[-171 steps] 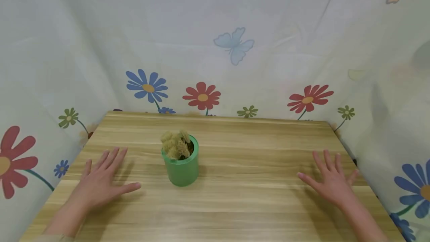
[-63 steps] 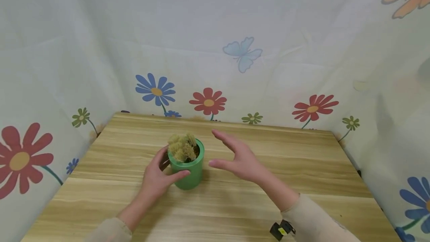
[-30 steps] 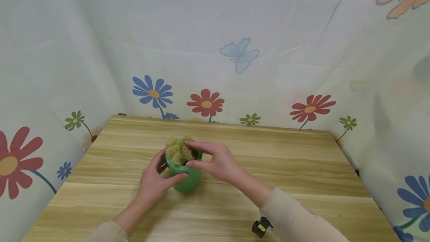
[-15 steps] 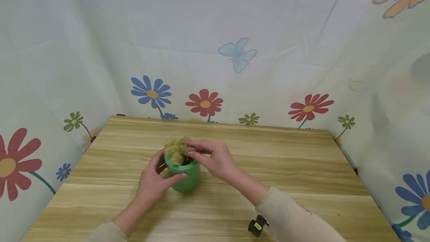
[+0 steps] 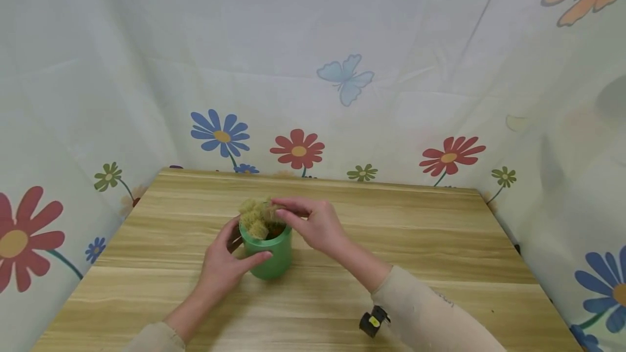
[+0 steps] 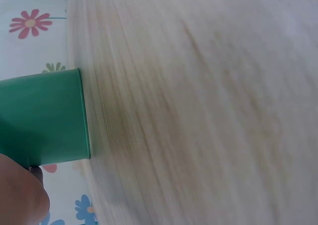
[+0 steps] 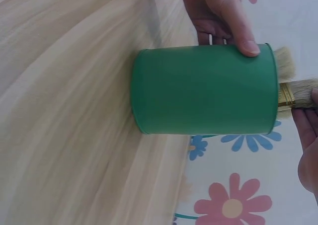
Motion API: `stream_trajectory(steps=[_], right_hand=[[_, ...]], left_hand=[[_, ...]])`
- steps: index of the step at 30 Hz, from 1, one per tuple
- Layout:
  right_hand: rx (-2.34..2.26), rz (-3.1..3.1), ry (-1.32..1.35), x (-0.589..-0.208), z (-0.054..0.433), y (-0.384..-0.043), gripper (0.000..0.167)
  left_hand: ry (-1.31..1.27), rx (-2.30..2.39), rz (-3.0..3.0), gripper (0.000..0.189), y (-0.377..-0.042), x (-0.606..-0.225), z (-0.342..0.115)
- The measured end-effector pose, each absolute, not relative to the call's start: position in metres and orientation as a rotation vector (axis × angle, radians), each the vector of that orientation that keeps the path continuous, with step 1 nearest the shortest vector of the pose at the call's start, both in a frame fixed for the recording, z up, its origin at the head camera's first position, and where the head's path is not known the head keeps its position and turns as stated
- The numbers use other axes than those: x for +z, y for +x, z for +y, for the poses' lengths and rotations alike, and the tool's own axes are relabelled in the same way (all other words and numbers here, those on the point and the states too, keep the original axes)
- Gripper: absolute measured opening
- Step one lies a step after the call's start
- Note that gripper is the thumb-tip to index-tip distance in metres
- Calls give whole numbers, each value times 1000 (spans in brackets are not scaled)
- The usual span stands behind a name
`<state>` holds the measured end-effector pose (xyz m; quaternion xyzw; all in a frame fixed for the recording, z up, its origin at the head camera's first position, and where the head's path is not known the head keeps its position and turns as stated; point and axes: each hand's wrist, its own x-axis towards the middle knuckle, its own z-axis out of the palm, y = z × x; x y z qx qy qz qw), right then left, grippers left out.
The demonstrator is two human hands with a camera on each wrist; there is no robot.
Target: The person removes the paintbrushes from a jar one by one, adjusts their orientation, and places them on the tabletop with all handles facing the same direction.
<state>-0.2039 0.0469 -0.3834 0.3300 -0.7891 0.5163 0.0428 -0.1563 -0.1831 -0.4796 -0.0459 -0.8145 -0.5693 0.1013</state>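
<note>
In the head view a green cylindrical can [image 5: 271, 259] stands upright on the table, left of centre, with several paintbrushes [image 5: 253, 220] in it, pale bristles up. My left hand [image 5: 222, 262] grips the can from the left, thumb across its front and fingers behind. The can [image 6: 42, 118] also fills the left side of the left wrist view. My right hand [image 5: 318, 227] pinches the bristles of one paintbrush [image 7: 301, 93] between thumb and fingers. That brush's brass-coloured ferrule shows above the can's rim in the right wrist view, while its handle is hidden inside.
The wood-grain table [image 5: 391, 232] extends to both sides of the can. Behind it hangs a white curtain [image 5: 401, 69] printed with flowers and butterflies. A small black device [image 5: 374, 320] sits at my right sleeve.
Both hands have come in from the table's sides to the can. My left hand has taken hold of it. My right hand has closed on one brush's bristles and risen slightly with it.
</note>
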Motion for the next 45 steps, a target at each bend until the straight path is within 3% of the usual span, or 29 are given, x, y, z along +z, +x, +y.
stream_trajectory(steps=[28,37,45], right_hand=[[1993,-1959,774,-294,98,-221,28],[1996,-1961,617,-285,136,-228,30],[2021,-2129,491,-308,161,-240,31]], left_hand=[[-116,-1672,-2439,101,-155,-475,-181],[-121,-1662,-2438,102,-157,-478,-181],[-115,-1660,-2434,102,-156,-478,-182]])
